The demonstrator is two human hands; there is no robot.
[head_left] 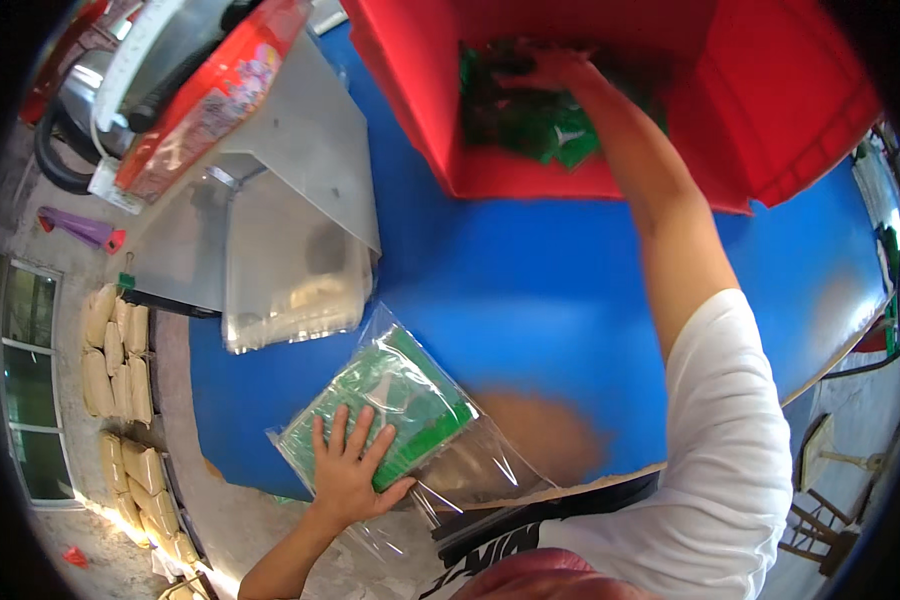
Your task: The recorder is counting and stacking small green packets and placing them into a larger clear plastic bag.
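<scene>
My left hand (352, 470) lies with spread fingers on a flat green packet (425, 430). That packet is inside a clear plastic bag (490, 465), whose loose end reaches the table's near edge. My right arm stretches forward into a large red bin (530, 185). Inside it, my right hand (550, 70) is over several green packets (570, 145), its fingers stretched out to the left and partly in shadow. I see nothing held in it.
The blue tabletop (530, 280) has a worn brown patch near its front edge. A grey stand (320, 120) at left holds a stack of clear bags (295, 300). Behind it is a red-fronted machine (205, 100). Tan sacks (125, 380) are piled on the floor.
</scene>
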